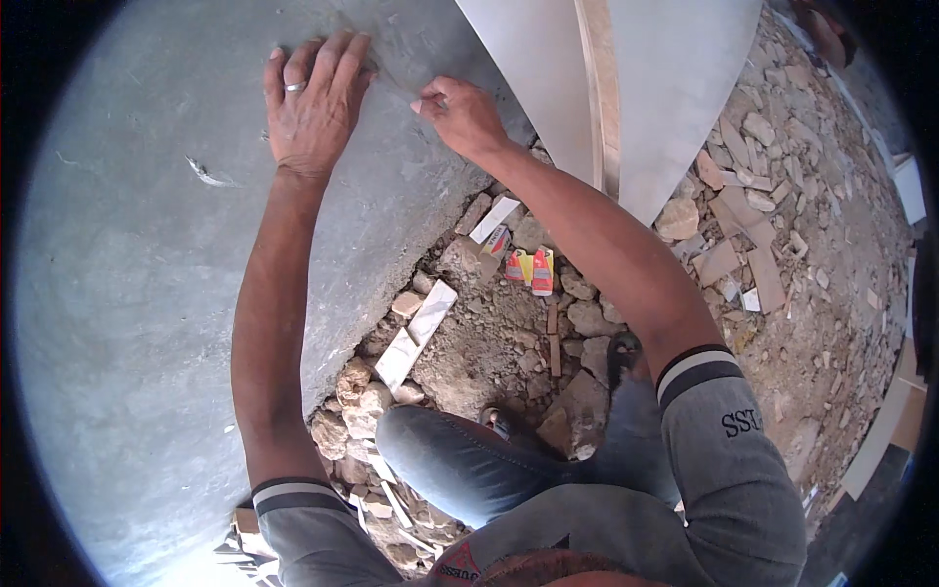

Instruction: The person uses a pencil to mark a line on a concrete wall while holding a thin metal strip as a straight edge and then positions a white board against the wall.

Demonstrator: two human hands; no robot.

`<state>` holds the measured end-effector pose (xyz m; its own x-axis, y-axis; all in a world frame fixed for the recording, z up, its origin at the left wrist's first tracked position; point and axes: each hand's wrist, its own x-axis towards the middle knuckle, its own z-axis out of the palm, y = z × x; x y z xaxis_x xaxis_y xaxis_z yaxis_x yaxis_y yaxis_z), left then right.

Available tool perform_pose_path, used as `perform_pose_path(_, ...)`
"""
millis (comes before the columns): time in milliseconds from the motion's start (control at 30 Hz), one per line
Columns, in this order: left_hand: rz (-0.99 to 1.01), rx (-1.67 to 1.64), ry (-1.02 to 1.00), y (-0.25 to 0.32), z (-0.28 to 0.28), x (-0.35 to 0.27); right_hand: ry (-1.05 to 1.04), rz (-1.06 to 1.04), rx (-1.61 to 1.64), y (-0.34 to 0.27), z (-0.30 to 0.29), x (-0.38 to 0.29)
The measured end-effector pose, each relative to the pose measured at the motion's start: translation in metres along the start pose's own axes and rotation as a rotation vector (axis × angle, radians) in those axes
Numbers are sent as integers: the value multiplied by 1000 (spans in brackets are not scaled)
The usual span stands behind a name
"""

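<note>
A grey cement-plastered surface (161, 257) fills the left side. My left hand (315, 103) rests palm down against it near the top, fingers extended and slightly apart, with a ring on one finger. To its right, my right hand (466, 114) is close to the same surface, its thumb and fingers curled together. A faint thin line runs between the two hands; whether it is a thread or a mark on the plaster, I cannot tell. Anything between the right fingertips is too small to make out. Beside the right hand stands a pale panel (528, 66) with a wooden edge strip (601, 95).
Rubble and stones (587, 315) cover the ground by my feet. White marbled tile offcuts (418, 334) lie along the plaster's rough edge. Nearby are torn red-and-yellow cardboard pieces (541, 271). Broken tile pieces (741, 235) lie at right. Part of another person (825, 33) shows at top right.
</note>
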<state>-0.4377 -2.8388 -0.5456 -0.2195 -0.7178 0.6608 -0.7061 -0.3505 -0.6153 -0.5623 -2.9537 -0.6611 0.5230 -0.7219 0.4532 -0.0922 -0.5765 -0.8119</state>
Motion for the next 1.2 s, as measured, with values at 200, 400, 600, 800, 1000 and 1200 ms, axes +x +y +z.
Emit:
perform_pose_path(200,-26,-235,124,-1,3,0,61,3,16,2,19,-1)
perform_pose_path(400,49,-72,-16,-14,-17,9,87,125,171,-5,26,-4)
perform_pose_path(600,278,50,-113,-28,-27,25,111,169,376,1,35,-5)
perform_pose_path(800,217,101,-61,-20,-15,31,113,193,477,11,39,-4)
perform_pose_path(1000,199,99,-100,-24,-9,26,75,96,415,30,45,-4)
perform_pose_path(1200,182,107,-125,-26,-7,24,-44,155,403,42,41,-12)
